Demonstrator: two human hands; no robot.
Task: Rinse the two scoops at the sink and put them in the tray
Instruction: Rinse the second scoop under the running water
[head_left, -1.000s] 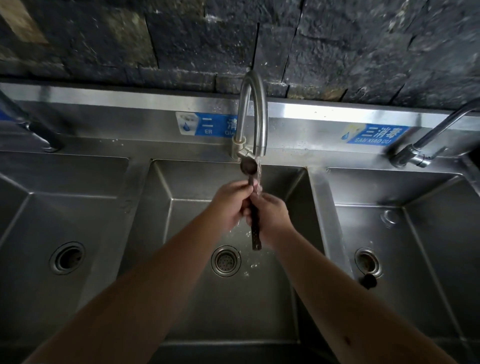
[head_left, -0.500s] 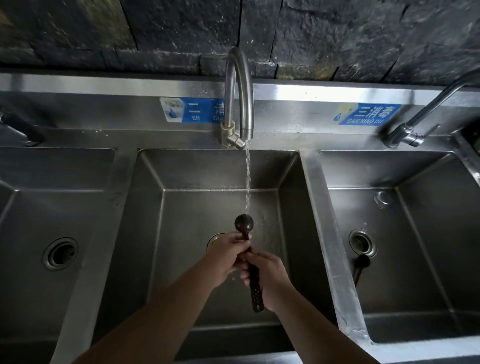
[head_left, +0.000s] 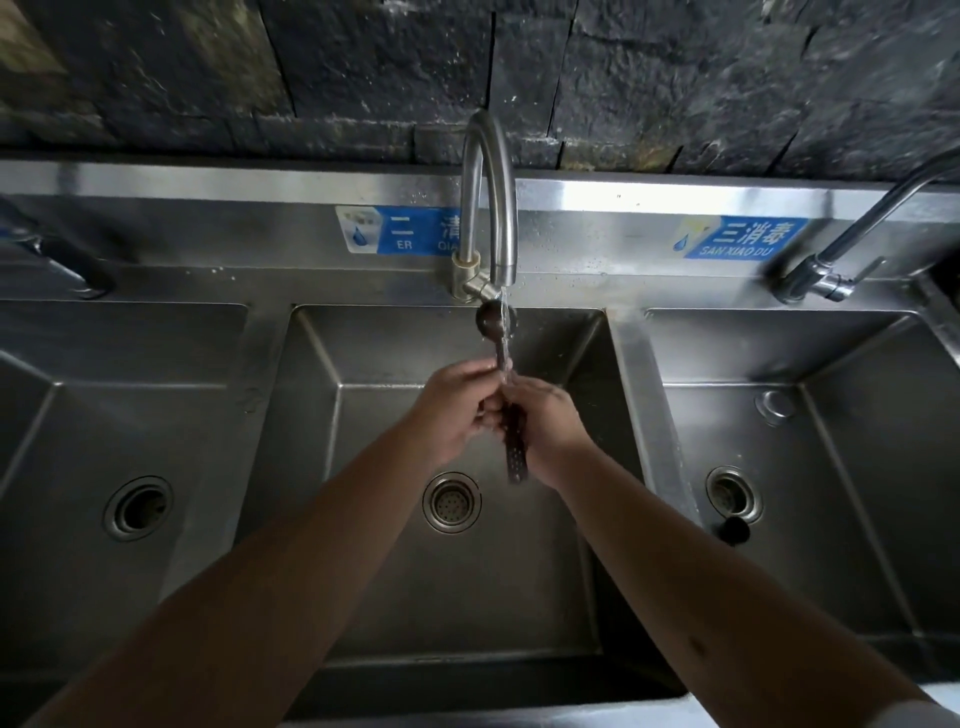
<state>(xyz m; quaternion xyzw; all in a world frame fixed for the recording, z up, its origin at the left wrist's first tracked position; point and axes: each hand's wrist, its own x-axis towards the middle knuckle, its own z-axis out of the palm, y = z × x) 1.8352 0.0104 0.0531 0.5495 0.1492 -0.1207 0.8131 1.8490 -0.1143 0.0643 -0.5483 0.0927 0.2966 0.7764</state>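
Note:
A dark scoop (head_left: 494, 321) with a round bowl and a long perforated handle stands upright under the running middle faucet (head_left: 488, 202). Water runs down its stem. My left hand (head_left: 457, 405) and my right hand (head_left: 543, 421) are both closed around the handle over the middle sink basin (head_left: 363, 395). The handle's lower end sticks out below my right hand. A second dark scoop (head_left: 732, 529) lies in the right basin (head_left: 831, 467), beside its drain. No tray is in view.
Three steel basins sit side by side below a dark stone wall. The left basin (head_left: 78, 441) has its own faucet (head_left: 57, 254), and a third faucet (head_left: 852, 244) stands over the right basin. Blue labels are on the backsplash.
Both hands have lifted the scoop from low in the basin back up to just under the spout, where it also was a second ago.

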